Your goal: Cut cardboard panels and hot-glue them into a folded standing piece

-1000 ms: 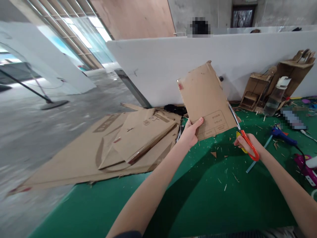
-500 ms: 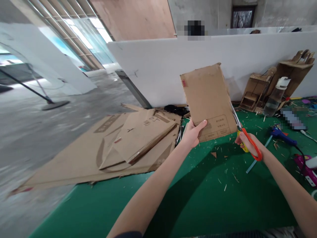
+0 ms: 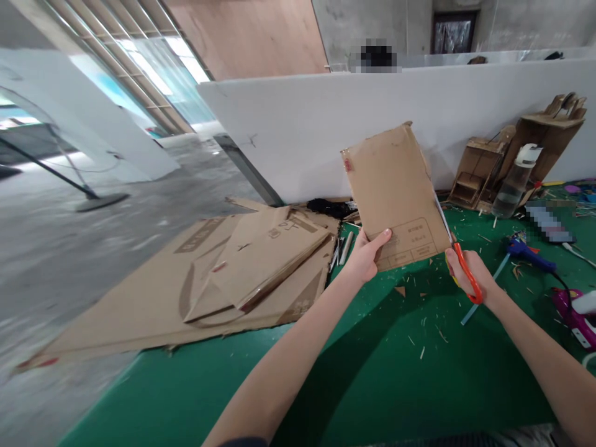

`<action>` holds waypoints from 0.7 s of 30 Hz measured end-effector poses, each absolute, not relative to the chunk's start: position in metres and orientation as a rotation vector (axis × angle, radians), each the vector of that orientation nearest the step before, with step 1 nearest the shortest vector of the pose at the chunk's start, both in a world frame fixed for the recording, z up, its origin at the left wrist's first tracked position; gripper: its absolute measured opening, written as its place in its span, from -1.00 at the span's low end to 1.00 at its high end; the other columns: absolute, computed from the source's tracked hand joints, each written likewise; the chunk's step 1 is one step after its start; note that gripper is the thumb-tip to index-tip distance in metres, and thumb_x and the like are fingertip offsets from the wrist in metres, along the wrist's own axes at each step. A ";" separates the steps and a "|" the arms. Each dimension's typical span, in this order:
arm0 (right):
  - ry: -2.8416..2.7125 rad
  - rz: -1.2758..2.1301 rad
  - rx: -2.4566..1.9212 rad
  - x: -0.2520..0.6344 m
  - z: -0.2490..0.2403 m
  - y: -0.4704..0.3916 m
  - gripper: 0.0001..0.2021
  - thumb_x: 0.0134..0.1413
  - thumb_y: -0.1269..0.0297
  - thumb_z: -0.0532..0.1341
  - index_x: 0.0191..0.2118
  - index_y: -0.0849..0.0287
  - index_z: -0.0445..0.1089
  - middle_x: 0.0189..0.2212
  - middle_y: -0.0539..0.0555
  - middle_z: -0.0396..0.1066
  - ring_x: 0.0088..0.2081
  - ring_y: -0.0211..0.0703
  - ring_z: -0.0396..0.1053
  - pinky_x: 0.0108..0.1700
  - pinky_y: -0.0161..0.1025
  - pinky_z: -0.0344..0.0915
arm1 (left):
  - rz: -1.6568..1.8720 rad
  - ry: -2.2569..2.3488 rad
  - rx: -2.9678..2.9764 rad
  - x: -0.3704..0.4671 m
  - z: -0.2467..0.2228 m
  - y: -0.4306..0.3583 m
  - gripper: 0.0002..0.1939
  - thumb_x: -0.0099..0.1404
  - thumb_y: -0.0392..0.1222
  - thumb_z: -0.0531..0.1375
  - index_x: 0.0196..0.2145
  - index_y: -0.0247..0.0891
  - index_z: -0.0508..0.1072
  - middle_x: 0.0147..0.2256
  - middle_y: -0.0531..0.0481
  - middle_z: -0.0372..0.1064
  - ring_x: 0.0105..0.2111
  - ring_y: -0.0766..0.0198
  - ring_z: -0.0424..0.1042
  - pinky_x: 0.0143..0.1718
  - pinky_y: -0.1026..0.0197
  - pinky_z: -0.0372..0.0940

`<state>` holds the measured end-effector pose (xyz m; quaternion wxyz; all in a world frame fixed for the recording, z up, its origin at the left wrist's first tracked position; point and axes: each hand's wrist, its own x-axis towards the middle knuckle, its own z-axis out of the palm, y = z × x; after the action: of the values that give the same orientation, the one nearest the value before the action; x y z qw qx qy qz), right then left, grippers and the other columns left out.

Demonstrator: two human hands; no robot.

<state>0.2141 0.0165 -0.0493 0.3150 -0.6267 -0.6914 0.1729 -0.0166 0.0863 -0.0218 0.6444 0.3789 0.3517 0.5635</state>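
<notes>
A rectangular brown cardboard piece [image 3: 395, 186] is held up, tilted, above the green table [image 3: 363, 385]. My left hand [image 3: 369, 256] pinches its lower left corner, thumb on the printed face. My right hand [image 3: 470, 273] is wrapped round the handles of orange and yellow scissors [image 3: 467, 273]. The scissor blades lie along the right edge of the cardboard, pointing up and away; part of them is hidden by the sheet. Small cardboard scraps [image 3: 400, 290] lie on the table below.
Stacked cardboard sheets [image 3: 261, 267] overhang the table at left. To the right are a blue glue gun [image 3: 531, 253], a water bottle [image 3: 516, 180], a phone [image 3: 549, 222], a magenta tool [image 3: 575, 320] and cardboard models [image 3: 479, 171]. A white partition [image 3: 288, 136] stands behind.
The scissor handles have come closer together as my right hand closed and moved slightly left. The cardboard has shifted and tilted a little.
</notes>
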 end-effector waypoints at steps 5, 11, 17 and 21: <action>-1.710 0.675 -1.556 0.215 -0.056 0.019 -0.37 0.21 -0.24 -0.16 -0.65 0.13 0.20 -0.69 0.04 0.30 -0.61 -0.23 0.30 -0.50 -0.31 0.23 | 1.272 0.788 0.853 -0.016 -0.025 0.088 -0.53 -0.09 -0.17 0.45 -0.20 -0.16 0.41 -0.20 0.02 0.53 -0.16 0.11 0.51 -0.01 -0.08 0.36; -1.427 1.197 -1.362 0.214 -0.054 0.019 -0.33 0.03 -0.40 -0.05 -0.41 0.18 0.39 -0.32 0.21 0.49 -0.24 -0.04 0.48 -0.32 -0.23 0.45 | 1.219 0.790 0.814 -0.013 -0.032 0.087 -0.48 -0.10 -0.18 0.45 -0.15 -0.15 0.42 -0.22 0.03 0.53 -0.23 0.15 0.52 -0.04 -0.09 0.38; -1.442 1.124 -1.346 0.214 -0.049 0.017 -0.39 0.11 -0.32 -0.05 -0.46 0.18 0.34 -0.46 0.12 0.44 -0.39 -0.15 0.41 -0.41 -0.29 0.37 | 1.204 0.774 0.814 -0.012 -0.032 0.085 -0.44 -0.08 -0.19 0.45 -0.10 -0.13 0.41 -0.20 0.03 0.53 -0.23 0.16 0.51 -0.05 -0.08 0.39; -1.504 0.960 -1.374 0.213 -0.053 0.015 -0.39 0.19 -0.25 -0.09 -0.59 0.16 0.26 -0.65 0.02 0.30 -0.57 -0.25 0.29 -0.48 -0.32 0.27 | 1.211 0.774 0.822 -0.012 -0.034 0.086 -0.45 -0.07 -0.20 0.44 -0.09 -0.12 0.40 -0.21 0.03 0.53 -0.25 0.17 0.52 -0.05 -0.07 0.39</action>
<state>0.2130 0.0154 -0.0530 0.4305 -0.5507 -0.6028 0.3848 -0.0116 0.0855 -0.0338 0.6766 0.3656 0.3441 0.5386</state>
